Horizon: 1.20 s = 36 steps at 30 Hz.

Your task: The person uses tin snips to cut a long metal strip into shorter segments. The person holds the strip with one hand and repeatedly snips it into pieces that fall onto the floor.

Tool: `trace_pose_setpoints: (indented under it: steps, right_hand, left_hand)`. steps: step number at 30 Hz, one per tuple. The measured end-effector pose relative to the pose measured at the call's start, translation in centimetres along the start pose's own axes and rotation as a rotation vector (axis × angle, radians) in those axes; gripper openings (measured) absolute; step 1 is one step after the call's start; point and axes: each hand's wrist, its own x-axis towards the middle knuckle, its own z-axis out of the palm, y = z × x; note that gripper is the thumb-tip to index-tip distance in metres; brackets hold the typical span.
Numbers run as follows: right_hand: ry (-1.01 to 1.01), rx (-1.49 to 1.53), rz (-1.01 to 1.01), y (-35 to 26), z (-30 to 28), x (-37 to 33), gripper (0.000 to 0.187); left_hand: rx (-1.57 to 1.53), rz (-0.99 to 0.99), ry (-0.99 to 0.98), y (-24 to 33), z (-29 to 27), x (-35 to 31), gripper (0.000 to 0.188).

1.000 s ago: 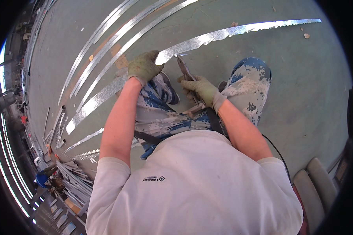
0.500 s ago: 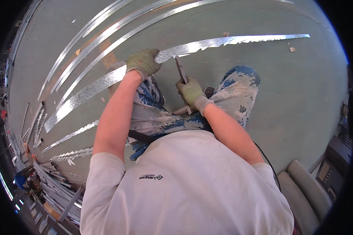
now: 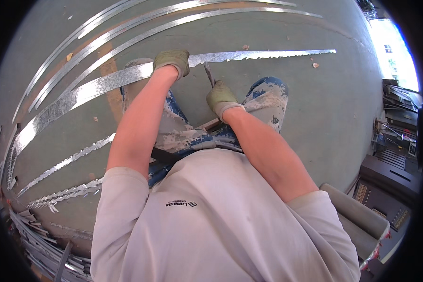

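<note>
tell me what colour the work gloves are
Olive green, on the left hand and right hand; clearest in the head view.

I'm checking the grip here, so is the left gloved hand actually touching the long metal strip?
Touching. The head view shows the left hand in a green glove, closed over the metal strip, which runs out from both sides of the glove with no gap.

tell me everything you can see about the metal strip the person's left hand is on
The metal strip is a long, thin, shiny silver band like galvanised sheet, lying flat on the green floor. Its left part is broad and smooth; right of the hands it narrows to a point with a jagged, toothed lower edge. The gloved left hand presses on it, and the gloved right hand holds a cutting tool at its edge.
</note>
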Motion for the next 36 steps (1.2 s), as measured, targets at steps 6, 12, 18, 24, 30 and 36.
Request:
trace_pose_setpoints:
  steps: [6,12,18,24,30,36]
  right_hand:
    - [0.049,-0.037,-0.002,-0.5,-0.7,-1.0,0.039]
    - [0.032,-0.044,-0.009,-0.7,-1.6,-0.5,0.041]
    - [-0.02,0.059,0.019,0.3,-1.4,0.3,0.047]
    - [-0.091,0.198,-0.006,1.3,-1.8,0.0,0.05]
    - [-0.076,0.208,-0.085,2.3,-3.5,-0.1,0.049]
    - [0.023,0.111,-0.127,4.6,-6.8,0.9,0.047]
  left_hand:
    - [-0.012,-0.01,-0.002,0.3,-0.2,-0.3,0.045]
    - [0.095,0.039,-0.003,1.0,-1.3,-0.8,0.04]
    - [0.147,0.051,0.023,1.6,-2.7,-3.1,0.064]
    - [0.32,-0.002,0.092,-0.3,-4.7,-7.6,0.066]
    - [0.317,-0.023,0.224,-2.4,-3.1,-8.1,0.053]
    - [0.182,0.009,0.214,-0.9,-3.5,-6.7,0.053]
